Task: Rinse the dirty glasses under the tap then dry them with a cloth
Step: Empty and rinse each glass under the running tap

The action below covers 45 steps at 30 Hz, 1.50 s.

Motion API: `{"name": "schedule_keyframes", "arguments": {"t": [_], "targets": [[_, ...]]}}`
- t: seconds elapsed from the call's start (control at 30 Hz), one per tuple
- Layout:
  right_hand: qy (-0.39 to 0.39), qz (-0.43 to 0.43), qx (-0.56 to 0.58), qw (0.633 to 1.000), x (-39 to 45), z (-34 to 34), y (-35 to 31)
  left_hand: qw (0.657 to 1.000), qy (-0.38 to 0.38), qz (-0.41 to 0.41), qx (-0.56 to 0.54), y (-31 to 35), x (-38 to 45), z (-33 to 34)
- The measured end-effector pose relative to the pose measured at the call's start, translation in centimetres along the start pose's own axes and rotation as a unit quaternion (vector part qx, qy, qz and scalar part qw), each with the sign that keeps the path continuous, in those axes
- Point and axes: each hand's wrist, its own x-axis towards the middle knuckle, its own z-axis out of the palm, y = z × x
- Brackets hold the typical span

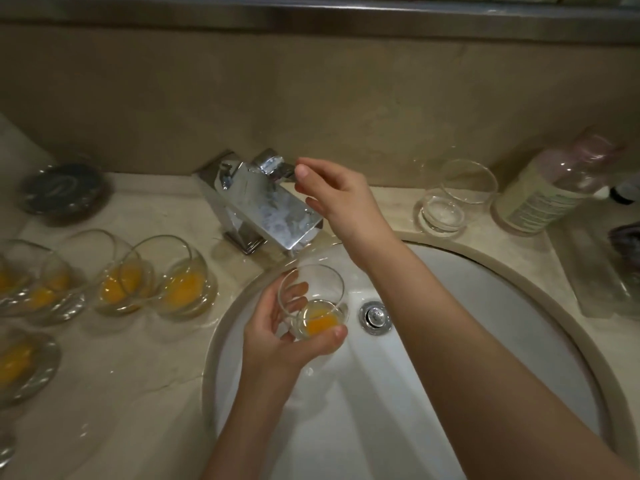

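Nearest me, my left hand holds a dirty glass with orange residue, its grip curled round the base, over the white sink just below the chrome tap spout. At three o'clock from the glass sits the drain plug. At nine o'clock, more dirty glasses stand on the table. Farther, at twelve o'clock, my right hand reaches the tap lever, grip narrow, seemingly touching it. At two o'clock, a clean glass stands beside a plastic bottle.
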Motion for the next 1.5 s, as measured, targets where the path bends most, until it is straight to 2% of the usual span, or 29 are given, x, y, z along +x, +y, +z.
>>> {"name": "schedule_keyframes", "arguments": {"t": [0.2,0.7,0.87,1.03,1.13,1.2,1.27,1.33,1.37,1.5], "targets": [[0.009,-0.019,-0.022,1.0,0.8,0.5,0.4,1.0,0.002,-0.006,-0.006,0.3,0.1,-0.5],[-0.006,0.026,0.017,1.0,1.4,0.5,-0.2,1.0,-0.01,-0.004,-0.004,1.4,0.3,-0.4],[0.024,0.028,0.005,0.999,0.2,-0.3,0.4,1.0,-0.01,-0.002,0.005,1.5,0.4,-0.5],[0.045,0.054,0.074,0.995,-5.9,-1.6,2.6,1.0,-0.017,0.004,0.023,1.7,0.8,-0.7],[0.022,0.151,0.098,0.983,-9.0,-1.5,4.6,0.999,-0.032,0.002,0.032,2.1,1.0,-0.7],[-0.016,0.256,0.165,0.952,-10.1,-1.1,5.1,0.998,-0.052,0.0,0.023,2.3,1.2,-0.7],[-0.043,0.315,0.262,0.911,-10.4,-0.8,5.3,0.997,-0.076,-0.003,0.006,2.3,1.4,-0.8],[-0.048,0.31,0.337,0.888,-10.3,-0.7,5.5,0.995,-0.096,-0.005,0.012,2.4,1.7,-0.9],[-0.04,0.294,0.35,0.888,-10.1,-0.7,5.7,0.995,-0.097,0.0,0.025,2.4,1.7,-1.0],[0.024,0.223,0.323,0.919,-9.9,-1.0,6.0,0.982,-0.036,0.098,0.16,2.5,1.7,-1.5]]}}
